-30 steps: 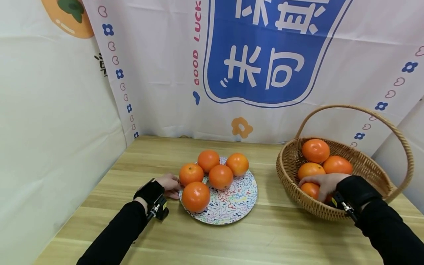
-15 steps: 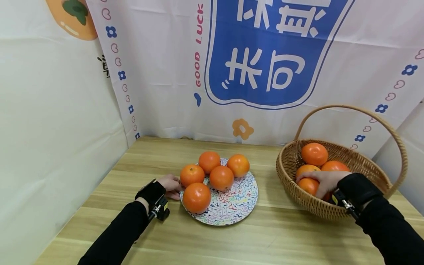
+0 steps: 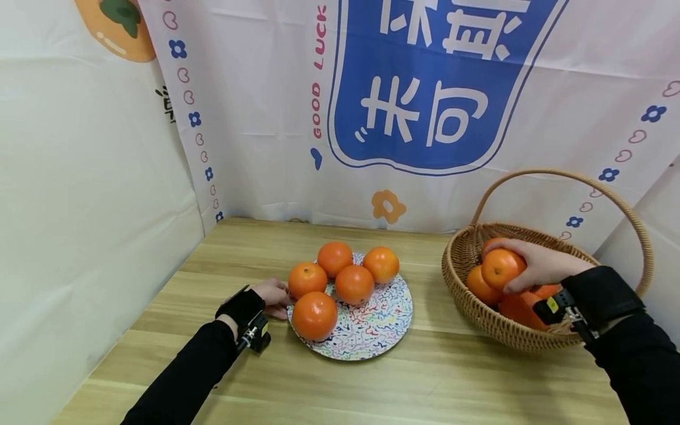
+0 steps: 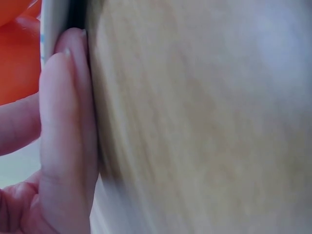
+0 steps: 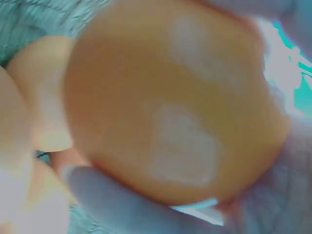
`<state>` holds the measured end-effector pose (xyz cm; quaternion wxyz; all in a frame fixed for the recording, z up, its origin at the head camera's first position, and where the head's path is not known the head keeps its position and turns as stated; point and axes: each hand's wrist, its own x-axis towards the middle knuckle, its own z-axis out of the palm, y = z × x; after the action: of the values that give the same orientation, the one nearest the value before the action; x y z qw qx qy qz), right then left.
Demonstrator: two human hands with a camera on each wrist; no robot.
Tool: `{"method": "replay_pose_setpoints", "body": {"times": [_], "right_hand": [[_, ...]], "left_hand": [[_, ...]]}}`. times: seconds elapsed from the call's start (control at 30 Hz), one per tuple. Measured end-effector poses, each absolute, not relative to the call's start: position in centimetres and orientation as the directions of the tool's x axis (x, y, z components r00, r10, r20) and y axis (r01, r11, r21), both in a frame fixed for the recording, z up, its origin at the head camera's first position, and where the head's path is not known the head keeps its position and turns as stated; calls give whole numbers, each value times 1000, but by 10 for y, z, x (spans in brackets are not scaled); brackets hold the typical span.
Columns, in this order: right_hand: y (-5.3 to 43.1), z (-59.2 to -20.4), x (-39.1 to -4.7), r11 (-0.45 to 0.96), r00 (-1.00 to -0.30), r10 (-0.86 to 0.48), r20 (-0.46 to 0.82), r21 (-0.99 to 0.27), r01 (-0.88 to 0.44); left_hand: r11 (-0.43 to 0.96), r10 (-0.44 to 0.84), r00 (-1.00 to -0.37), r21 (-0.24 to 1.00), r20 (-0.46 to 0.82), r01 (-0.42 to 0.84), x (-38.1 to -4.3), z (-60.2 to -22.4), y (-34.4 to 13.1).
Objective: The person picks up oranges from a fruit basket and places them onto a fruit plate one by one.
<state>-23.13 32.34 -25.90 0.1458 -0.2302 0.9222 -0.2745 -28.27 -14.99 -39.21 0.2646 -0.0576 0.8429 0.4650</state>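
While the left hand pinches the rim of the plate, five oranges sit on it, round and likely to roll if it tilts. The plate looks thin and stiff, best held by its edge. Further right, the right hand curls thumb and fingers round one orange over the other fruit in the basket. That orange should be firm, fairly heavy and slightly slippery, so a wide hold round its fattest part, without squeezing, seems safest.

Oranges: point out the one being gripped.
It's the orange held in the right hand; the others lie in the basket or on the plate.
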Motion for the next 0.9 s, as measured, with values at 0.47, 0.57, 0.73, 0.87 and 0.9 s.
{"method": "replay_pose_setpoints", "body": {"times": [0.47, 0.57, 0.73, 0.87, 0.9], "right_hand": [[272, -241, -219, 772, -924, -312, 220, -508, -381], [254, -244, -217, 773, -916, -296, 272, -495, -397], [220, -264, -215, 709, -907, -272, 323, -570, -415], [190, -291, -213, 663, -892, -314, 325, -597, -451], [183, -298, -212, 653, -886, -334, 321, -599, -463]], "left_hand": [[557, 146, -849, 751, -508, -353, -284, -391, -150], [559, 150, -847, 750, -510, -353, -284, -391, -151], [559, 149, -847, 750, -511, -354, -285, -392, -152], [551, 145, -846, 752, -513, -362, -285, -393, -151], [547, 143, -845, 753, -514, -365, -285, -394, -151]]}}
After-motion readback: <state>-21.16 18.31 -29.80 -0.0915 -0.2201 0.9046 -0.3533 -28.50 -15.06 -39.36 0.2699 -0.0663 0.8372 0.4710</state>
